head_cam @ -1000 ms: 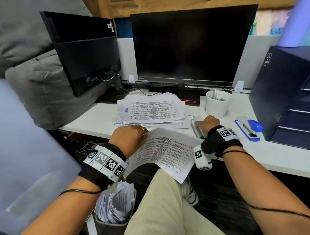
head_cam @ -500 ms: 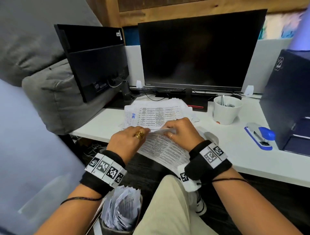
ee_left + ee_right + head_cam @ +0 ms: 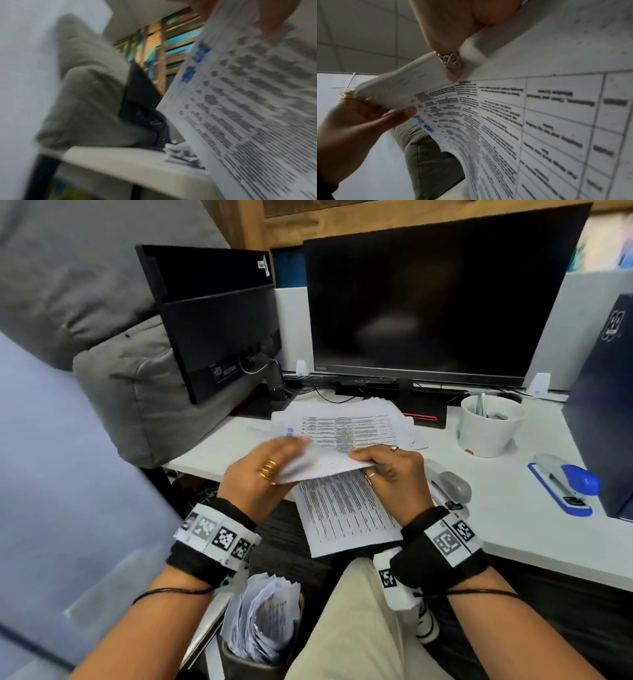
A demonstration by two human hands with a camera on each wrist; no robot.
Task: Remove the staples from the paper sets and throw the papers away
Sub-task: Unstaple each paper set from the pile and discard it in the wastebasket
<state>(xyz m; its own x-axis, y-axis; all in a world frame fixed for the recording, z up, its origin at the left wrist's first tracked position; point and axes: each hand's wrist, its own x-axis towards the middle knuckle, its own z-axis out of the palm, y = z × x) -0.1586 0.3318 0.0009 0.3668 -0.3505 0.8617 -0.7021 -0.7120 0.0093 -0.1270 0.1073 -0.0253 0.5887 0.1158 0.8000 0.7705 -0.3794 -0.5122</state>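
A printed paper set (image 3: 342,508), covered in table text, is held up in front of the person just at the near edge of a white desk (image 3: 534,529), its top fold bent over between the two hands and its lower sheets hanging toward the lap. The left hand (image 3: 260,474), wearing gold rings, grips the folded top left part, thumb beneath and fingers curled over it; the paper there is blurred. The right hand (image 3: 390,477) pinches the top right edge, fingers curled round it. Behind the hands a loose pile of printed papers (image 3: 346,422) lies on the desk before a dark monitor (image 3: 442,302). A grey stapler (image 3: 448,491) rests just right of the right wrist, a white cup (image 3: 489,429) and a blue stapler (image 3: 565,487) farther right. Below the left forearm, a bin (image 3: 253,662) on the floor holds crumpled paper (image 3: 263,621)
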